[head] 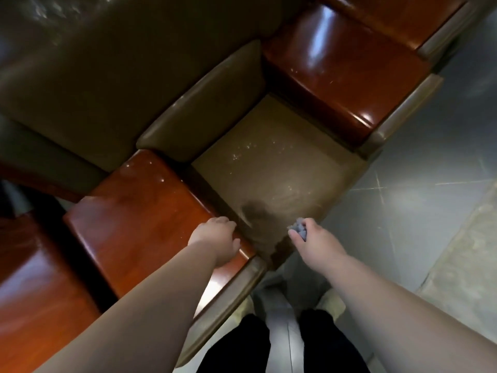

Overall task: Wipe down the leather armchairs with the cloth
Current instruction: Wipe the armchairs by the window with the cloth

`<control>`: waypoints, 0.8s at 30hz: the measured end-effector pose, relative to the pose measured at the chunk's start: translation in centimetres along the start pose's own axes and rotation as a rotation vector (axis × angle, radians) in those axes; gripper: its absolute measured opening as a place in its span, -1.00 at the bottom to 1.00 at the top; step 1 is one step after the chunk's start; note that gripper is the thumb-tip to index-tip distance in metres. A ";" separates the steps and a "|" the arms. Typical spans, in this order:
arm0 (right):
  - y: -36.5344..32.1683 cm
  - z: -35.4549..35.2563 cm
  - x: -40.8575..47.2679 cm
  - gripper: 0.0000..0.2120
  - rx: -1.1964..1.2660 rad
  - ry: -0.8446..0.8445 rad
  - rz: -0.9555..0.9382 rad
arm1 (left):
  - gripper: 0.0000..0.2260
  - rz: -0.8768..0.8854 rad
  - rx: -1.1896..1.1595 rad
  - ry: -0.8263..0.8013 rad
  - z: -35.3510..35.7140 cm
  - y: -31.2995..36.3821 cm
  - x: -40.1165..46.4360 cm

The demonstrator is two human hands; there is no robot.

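A brown leather armchair fills the middle of the view, its dusty seat carrying a dark wet patch near the front edge. My right hand grips a bunched grey cloth just above the seat's front right corner. My left hand rests on the front end of the glossy wooden left armrest, fingers curled over its inner edge. The leather backrest cushion lies beyond the seat.
A second glossy wooden armrest bounds the seat on the right. Another chair's wooden arm shows at the lower left. Grey tiled floor lies to the right. My dark trouser legs stand at the chair's front.
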State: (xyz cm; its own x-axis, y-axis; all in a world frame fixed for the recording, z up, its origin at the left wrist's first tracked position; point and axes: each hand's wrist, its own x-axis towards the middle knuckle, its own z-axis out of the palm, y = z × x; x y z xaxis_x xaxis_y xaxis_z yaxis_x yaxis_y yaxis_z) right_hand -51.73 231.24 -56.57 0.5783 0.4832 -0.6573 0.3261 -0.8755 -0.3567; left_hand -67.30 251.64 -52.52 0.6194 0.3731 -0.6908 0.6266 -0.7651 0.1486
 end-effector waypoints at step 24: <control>3.3 16.4 23.0 -0.27 -0.540 0.225 -0.489 | -0.58 0.043 0.076 0.429 16.0 -3.4 11.2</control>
State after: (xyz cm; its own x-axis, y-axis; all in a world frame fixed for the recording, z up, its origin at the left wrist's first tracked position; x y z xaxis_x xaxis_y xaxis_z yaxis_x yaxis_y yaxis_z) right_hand -49.65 239.36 -83.73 0.3935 0.8556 -0.3364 0.8714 -0.4637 -0.1601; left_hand -70.12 250.04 -72.06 0.7947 0.5119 -0.3260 0.5691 -0.8153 0.1069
